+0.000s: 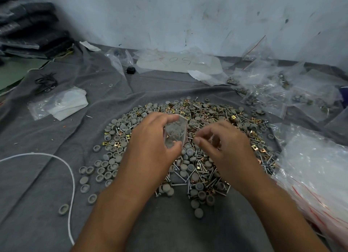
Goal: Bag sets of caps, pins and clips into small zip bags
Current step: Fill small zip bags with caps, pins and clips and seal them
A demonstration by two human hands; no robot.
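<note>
Over the heap of caps [111, 169], the left hand [152, 137] pinches a small bag [175, 131] — the right hand [224, 140] hovers beside it, fingers loosely curled.

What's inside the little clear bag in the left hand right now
The small zip bag, gripped by the left hand, shows grey caps through its plastic. Glare and the fingers hide the rest, so pins or clips inside cannot be confirmed.

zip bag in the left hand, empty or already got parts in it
Partly filled: grey caps show through the clear zip bag that the left hand holds.
</note>
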